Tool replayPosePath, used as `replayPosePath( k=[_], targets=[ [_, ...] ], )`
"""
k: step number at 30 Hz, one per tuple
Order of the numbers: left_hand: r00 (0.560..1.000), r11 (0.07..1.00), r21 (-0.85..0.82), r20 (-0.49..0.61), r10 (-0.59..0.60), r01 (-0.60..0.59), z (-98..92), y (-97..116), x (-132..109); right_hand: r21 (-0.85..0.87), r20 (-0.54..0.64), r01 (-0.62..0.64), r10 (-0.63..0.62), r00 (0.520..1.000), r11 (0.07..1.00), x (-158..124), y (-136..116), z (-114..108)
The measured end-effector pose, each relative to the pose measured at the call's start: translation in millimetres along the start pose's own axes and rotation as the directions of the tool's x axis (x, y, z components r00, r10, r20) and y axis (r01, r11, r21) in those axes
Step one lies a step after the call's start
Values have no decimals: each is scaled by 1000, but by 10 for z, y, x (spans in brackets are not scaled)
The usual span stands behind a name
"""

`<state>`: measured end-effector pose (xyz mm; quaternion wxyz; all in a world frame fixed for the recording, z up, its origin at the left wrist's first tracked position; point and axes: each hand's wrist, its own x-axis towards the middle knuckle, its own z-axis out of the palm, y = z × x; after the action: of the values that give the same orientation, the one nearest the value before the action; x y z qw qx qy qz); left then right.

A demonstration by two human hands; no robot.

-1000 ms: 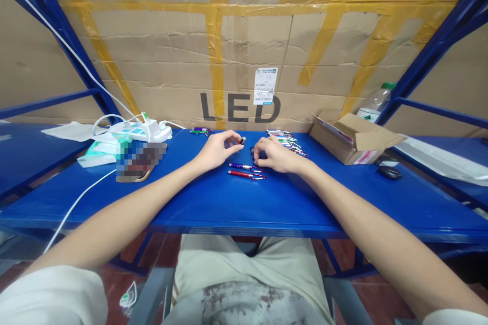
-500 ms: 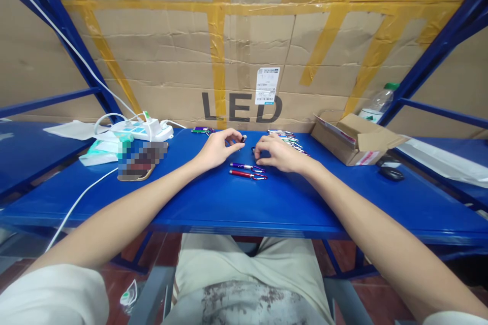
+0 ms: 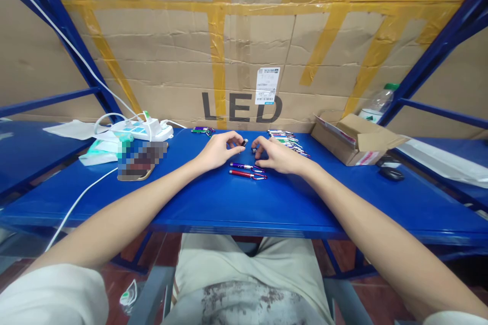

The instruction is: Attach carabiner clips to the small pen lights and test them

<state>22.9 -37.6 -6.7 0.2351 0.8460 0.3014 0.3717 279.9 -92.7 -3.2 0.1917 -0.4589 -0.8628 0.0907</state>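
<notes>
My left hand [image 3: 220, 151] is closed, with thumb and fingers pinching a short dark cylinder [image 3: 244, 142] that has a silvery end. Just to its right, a small gap away, my right hand [image 3: 277, 155] has its fingers curled round something small and shiny [image 3: 254, 150], mostly hidden by the fingertips. In front of the hands lie a blue pen-shaped metal tube [image 3: 239, 165] and a red one [image 3: 240, 173], side by side, each with a carabiner clip at its right end. Behind my right hand a row of similar tubes [image 3: 284, 138] is partly covered.
More tubes [image 3: 203, 131] lie at the back left. A phone [image 3: 143, 162], a pack of tissues [image 3: 102, 150] and a power strip [image 3: 152, 129] occupy the left. An open cardboard box [image 3: 351, 139], a black mouse [image 3: 391, 173] and a bottle [image 3: 379, 104] stand right. Taped cardboard [image 3: 171, 61] closes the back.
The right hand's fingers have lifted and opened slightly, showing more of the small shiny thing at their tips. The left hand's dark piece has tilted a little; the tubes lie as before.
</notes>
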Motion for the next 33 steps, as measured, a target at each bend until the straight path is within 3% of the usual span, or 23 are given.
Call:
replayPosePath(
  k=[14,18,23,33],
  targets=[
    [993,978,181,79,86,-99,-53,41,-11,-17,7,-31,31,999,999,0,-60,-11],
    [991,977,178,91,102,-117,-50,47,-21,51,-127,0,7,992,999,2,-114,-68],
    [985,973,174,111,135,-153,-32,97,-44,234,-314,94,-16,949,968,-9,-231,-129],
    [980,970,168,126,157,-177,-4,191,-67,170,-353,160,-92,931,972,-24,-370,-112]
  ],
)
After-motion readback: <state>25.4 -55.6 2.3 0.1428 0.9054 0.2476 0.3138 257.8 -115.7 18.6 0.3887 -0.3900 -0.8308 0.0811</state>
